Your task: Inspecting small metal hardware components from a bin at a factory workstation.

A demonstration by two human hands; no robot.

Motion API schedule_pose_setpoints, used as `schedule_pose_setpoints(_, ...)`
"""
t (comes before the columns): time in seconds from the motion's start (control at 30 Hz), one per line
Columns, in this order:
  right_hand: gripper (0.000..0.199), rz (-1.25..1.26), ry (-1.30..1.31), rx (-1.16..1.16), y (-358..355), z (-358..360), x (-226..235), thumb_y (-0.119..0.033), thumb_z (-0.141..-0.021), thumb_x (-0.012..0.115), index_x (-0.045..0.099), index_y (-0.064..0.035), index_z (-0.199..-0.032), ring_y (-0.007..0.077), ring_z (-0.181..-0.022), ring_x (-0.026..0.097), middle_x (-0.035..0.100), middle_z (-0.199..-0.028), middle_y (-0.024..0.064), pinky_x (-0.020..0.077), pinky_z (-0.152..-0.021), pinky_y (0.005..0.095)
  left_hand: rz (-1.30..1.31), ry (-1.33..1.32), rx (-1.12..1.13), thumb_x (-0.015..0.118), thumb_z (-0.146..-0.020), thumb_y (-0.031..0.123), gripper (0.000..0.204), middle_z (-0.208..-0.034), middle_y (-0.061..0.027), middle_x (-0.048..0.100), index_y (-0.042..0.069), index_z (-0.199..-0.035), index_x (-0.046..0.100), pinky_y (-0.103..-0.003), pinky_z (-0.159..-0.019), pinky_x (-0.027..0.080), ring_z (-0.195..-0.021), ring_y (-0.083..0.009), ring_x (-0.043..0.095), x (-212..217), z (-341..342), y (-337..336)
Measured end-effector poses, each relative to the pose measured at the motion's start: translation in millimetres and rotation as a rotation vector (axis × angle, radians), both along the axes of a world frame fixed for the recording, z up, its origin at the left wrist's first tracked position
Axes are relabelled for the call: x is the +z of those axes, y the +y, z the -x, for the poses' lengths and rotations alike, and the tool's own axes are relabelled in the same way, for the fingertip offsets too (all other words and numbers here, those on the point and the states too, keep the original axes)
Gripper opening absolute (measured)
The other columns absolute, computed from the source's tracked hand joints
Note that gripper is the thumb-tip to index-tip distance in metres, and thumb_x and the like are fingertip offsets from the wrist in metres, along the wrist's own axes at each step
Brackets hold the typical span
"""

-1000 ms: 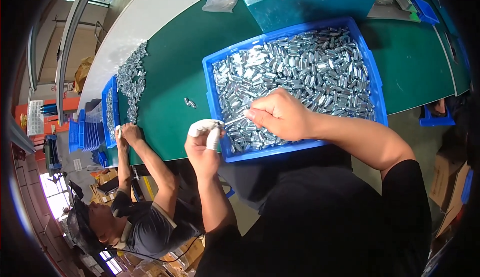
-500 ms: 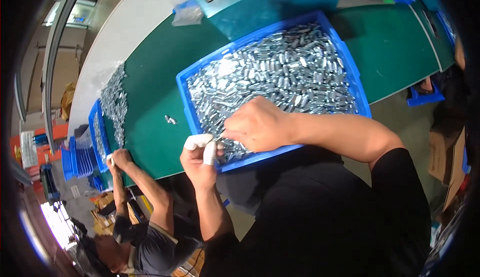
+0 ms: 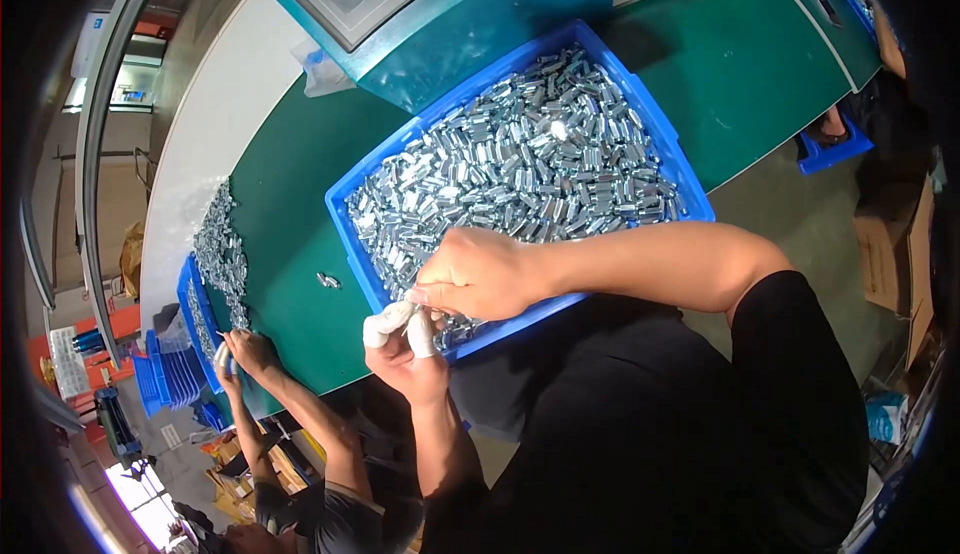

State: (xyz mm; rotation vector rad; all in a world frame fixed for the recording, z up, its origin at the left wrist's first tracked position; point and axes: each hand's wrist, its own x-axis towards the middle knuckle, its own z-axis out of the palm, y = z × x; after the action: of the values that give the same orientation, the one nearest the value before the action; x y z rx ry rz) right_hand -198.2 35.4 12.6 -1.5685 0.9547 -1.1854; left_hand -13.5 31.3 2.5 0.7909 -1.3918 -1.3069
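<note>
In front of me a large blue bin (image 3: 655,119) is heaped with small shiny metal pieces (image 3: 540,154). My left hand (image 3: 412,362), with white coverings on its thumb and forefinger, is closed in a pinch at the bin's near left corner. Right against its fingertips, my right hand (image 3: 485,272) is also closed, knuckles up over the near part of the heap. Whatever sits between the fingers is too small and covered to make out. Left of the bin, a few loose metal pieces (image 3: 328,280) lie on the green tabletop (image 3: 285,224).
At the far left, a co-worker's hands (image 3: 245,352) are by a smaller blue bin (image 3: 197,319) and a pile of metal pieces (image 3: 222,244). Behind my bin stands a teal machine (image 3: 480,34). A clear plastic bag (image 3: 325,74) lies beside it. Cardboard boxes (image 3: 893,244) stand at the right.
The whole view has shifted, the bin and machine now sitting further left. My hands stay together at the bin's near left corner, the right hand a little lower over the left fingertips.
</note>
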Motion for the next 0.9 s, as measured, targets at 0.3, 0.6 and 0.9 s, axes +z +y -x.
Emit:
schedule_pose_setpoints(0.3, 0.04, 0.009, 0.057, -0.017, -6.8, -1.8, -7.2, -0.026, -0.095, 0.054, 0.059, -0.0027, -0.063, 0.0277, -0.049, 0.056, 0.059, -0.055, 0.0118, 0.045, -0.053, 0.0394, 0.191, -0.251, 0.092, 0.065, -0.087, -0.004, 0.013, -0.084, -0.008, 0.065, -0.002, -0.1, 0.061, -0.024, -0.066, 0.052, -0.071, -0.0134, 0.063, -6.6, -10.8, -12.0)
schedule_pose_setpoints(0.6, 0.037, 0.141, -0.156, -0.249, -4.9, 2.9, 1.0, -0.015, -0.093, 0.057, 0.051, 0.0009, -0.061, 0.0319, -0.047, 0.049, 0.05, -0.054, 0.0144, 0.0384, -0.047, 0.0377, -0.04, -0.467, 0.026, 0.066, -0.087, 0.001, 0.022, -0.094, -0.008, 0.068, -0.004, -0.108, 0.064, -0.026, -0.072, 0.052, -0.082, -0.0128, 0.062, -16.9, -9.7, -53.5)
schedule_pose_setpoints(0.9, 0.029, 0.404, -0.193, -0.248, -3.4, 1.3, -1.8, -0.013, -0.092, 0.058, 0.053, -0.0011, -0.066, 0.0319, -0.049, 0.051, 0.051, -0.057, 0.0142, 0.0381, -0.047, 0.0393, -0.091, -0.397, -0.332, 0.057, -0.095, 0.01, 0.046, -0.132, -0.0197, 0.056, -0.005, -0.136, 0.046, -0.037, -0.104, 0.041, -0.122, -0.0258, 0.054, -6.2, 14.1, -44.8)
